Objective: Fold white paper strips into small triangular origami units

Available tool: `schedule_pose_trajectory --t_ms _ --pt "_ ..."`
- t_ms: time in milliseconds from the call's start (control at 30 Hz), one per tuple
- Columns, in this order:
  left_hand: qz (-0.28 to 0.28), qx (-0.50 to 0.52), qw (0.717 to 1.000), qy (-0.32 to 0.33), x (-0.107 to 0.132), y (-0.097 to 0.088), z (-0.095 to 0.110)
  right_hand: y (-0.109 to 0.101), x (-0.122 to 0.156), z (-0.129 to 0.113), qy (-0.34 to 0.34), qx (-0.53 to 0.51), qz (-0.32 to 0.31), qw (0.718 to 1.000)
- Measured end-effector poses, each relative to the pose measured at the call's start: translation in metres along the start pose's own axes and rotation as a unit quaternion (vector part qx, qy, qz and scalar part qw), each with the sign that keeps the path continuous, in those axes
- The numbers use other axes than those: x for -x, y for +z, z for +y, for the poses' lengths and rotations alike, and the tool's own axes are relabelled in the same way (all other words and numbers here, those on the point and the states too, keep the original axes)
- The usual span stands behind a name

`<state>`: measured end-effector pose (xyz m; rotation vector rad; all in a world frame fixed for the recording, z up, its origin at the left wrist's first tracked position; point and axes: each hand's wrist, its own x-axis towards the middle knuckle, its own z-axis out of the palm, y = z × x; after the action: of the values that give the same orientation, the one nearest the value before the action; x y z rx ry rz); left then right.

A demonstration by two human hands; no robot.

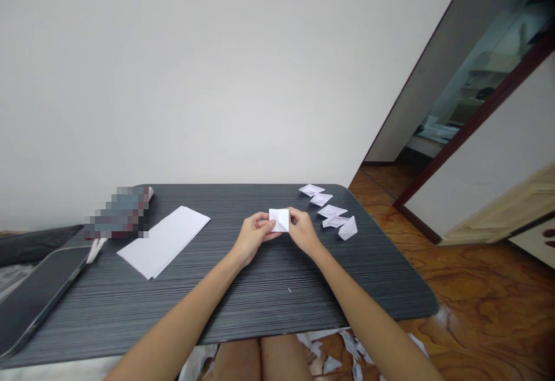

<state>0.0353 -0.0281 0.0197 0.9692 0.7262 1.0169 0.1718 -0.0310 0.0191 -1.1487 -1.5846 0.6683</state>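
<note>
Between my two hands is a small folded paper square, white with crease lines on its face. My left hand grips its left edge, thumb in front and fingers behind. At the opposite edge my right hand pinches the paper; some of its fingertips are hidden. To the right of my hands lie several folded paper boats in a slanting row. A stack of white paper sheets rests on the table to the left.
The dark striped table stands against a white wall. At its left are a pixelated item and a dark flat board-like object. Paper scraps litter the wooden floor below.
</note>
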Motion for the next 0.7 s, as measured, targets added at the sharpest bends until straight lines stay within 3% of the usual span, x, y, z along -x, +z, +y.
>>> schedule_pose_trajectory --t_ms 133,300,467,700 --pt "-0.027 0.006 1.000 -0.009 0.003 0.006 -0.001 0.000 0.001 0.003 -0.016 -0.013 -0.001 1.000" --pt "-0.022 -0.001 1.000 -0.005 0.003 0.006 0.001 -0.001 0.003 0.007 -0.035 0.006 -0.028 0.999" --pt "-0.019 -0.004 1.000 0.006 0.003 0.004 0.001 0.001 0.005 0.005 -0.023 0.052 0.008 0.998" --pt "0.022 -0.040 0.998 0.044 0.001 0.000 0.001 -0.004 0.003 -0.003 -0.002 -0.086 0.011 0.996"
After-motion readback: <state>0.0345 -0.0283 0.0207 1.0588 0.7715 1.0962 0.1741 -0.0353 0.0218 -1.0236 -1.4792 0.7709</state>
